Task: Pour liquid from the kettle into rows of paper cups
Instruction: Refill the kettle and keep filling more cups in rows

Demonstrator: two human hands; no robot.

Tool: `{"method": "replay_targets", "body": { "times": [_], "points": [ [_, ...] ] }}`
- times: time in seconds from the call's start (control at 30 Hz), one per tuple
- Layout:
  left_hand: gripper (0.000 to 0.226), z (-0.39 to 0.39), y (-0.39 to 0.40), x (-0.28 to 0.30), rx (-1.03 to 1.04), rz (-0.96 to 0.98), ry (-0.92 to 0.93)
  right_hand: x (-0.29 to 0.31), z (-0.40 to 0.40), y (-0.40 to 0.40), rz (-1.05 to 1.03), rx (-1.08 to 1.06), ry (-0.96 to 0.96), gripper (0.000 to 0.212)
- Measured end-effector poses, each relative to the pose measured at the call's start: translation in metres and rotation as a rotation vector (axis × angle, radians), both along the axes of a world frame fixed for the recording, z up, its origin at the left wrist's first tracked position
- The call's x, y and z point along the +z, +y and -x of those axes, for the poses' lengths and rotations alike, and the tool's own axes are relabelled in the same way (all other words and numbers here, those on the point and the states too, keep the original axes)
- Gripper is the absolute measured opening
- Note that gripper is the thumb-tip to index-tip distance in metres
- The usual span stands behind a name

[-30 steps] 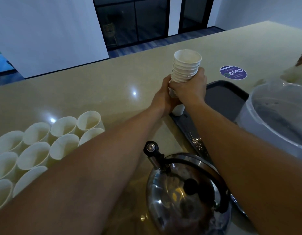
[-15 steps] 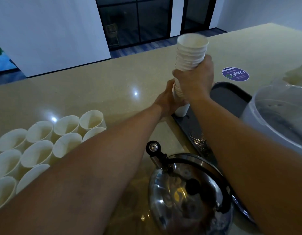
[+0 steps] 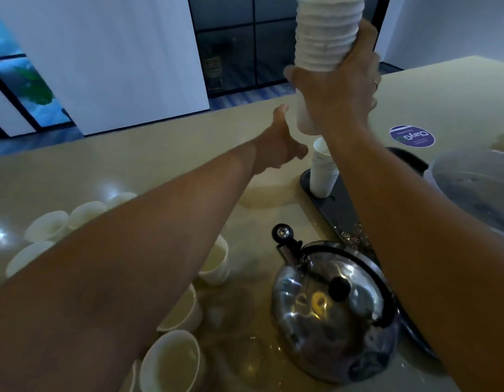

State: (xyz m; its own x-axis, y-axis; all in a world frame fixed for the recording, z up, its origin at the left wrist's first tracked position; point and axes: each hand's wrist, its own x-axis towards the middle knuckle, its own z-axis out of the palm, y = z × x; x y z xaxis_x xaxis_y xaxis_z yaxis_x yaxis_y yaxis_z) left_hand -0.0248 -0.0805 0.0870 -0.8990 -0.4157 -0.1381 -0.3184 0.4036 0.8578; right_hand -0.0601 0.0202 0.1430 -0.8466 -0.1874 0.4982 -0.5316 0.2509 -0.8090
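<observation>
Right hand (image 3: 338, 89) grip clenched round lifted cup stack (image 3: 327, 38). Left hand (image 3: 276, 145) released, nearer; short stack (image 3: 323, 171) at its 3 o'clock, axis upright.

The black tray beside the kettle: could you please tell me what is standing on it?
A short stack of paper cups stands upright on the near corner of the black tray. The right arm covers most of the tray, so anything further along cannot be seen.

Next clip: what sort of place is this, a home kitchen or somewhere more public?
Probably a serving counter in a shared or commercial space, not a home kitchen. The long stone counter carries a round branded sticker, many paper cups stand set out beside a steel kettle, and tall dark glass doors stand behind.
</observation>
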Motion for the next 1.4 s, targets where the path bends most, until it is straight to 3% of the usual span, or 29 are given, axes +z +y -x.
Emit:
{"method": "replay_targets", "body": {
  "times": [0.1,0.23,0.37,0.53,0.63,0.77,0.9,1.03,1.13,1.4],
  "points": [
    [0.099,-0.043,-0.001,0.029,0.043,-0.032,0.078,0.012,-0.022,0.003,0.004,0.046,0.029,0.091],
    [0.083,-0.115,0.005,0.061,0.035,0.101,0.27,0.014,-0.059,0.016,0.072,0.261,0.027,0.089],
    [0.099,-0.182,0.026,0.071,-0.028,0.118,0.367,0.006,-0.102,0.032,0.091,0.516,-0.092,0.076],
    [0.101,-0.244,0.066,0.052,0.059,0.087,0.428,-0.006,-0.156,0.059,0.108,0.772,-0.239,0.076],
    [0.096,-0.277,0.094,0.033,0.197,0.051,0.547,-0.013,-0.184,0.087,0.003,0.94,-0.268,0.064],
    [0.099,-0.315,0.138,-0.002,0.325,-0.055,0.529,-0.033,-0.2,0.122,-0.154,1.132,-0.319,0.044],
    [0.093,-0.348,0.169,-0.052,0.378,-0.169,0.507,-0.056,-0.202,0.144,-0.297,1.155,-0.301,0.043],
    [0.099,-0.366,0.189,-0.087,0.378,-0.05,0.355,-0.076,-0.205,0.157,-0.334,1.047,-0.336,0.048],
    [0.103,-0.37,0.191,-0.101,0.378,0.014,0.284,-0.079,-0.208,0.163,-0.415,1.025,-0.386,0.03],
    [0.11,-0.369,0.184,-0.12,0.304,0.224,0.272,-0.071,-0.204,0.15,-0.869,0.912,-0.145,0.018]
  ]
}}
